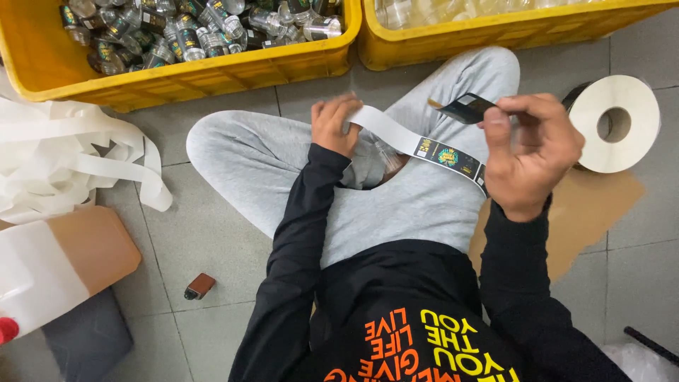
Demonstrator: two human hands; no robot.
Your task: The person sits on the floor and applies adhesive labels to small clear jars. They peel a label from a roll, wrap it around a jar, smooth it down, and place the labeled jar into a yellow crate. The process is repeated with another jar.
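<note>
I sit cross-legged on a tiled floor in grey trousers. My left hand (334,124) grips the white backing strip (387,127) of a label roll over my left knee. The strip runs right to a dark printed label (447,157) and on behind my right hand (527,150). My right hand pinches a peeled dark label (467,107) between thumb and fingers. A small clear bottle (387,157) lies in my lap under the strip, partly hidden.
A yellow crate (212,74) of labelled bottles stands at top left, a second yellow crate (495,32) at top right. A big white label roll (614,124) lies on brown cardboard (587,212) at right. A pile of used backing strip (64,155) lies left. A small brown lighter (200,286) rests on the floor.
</note>
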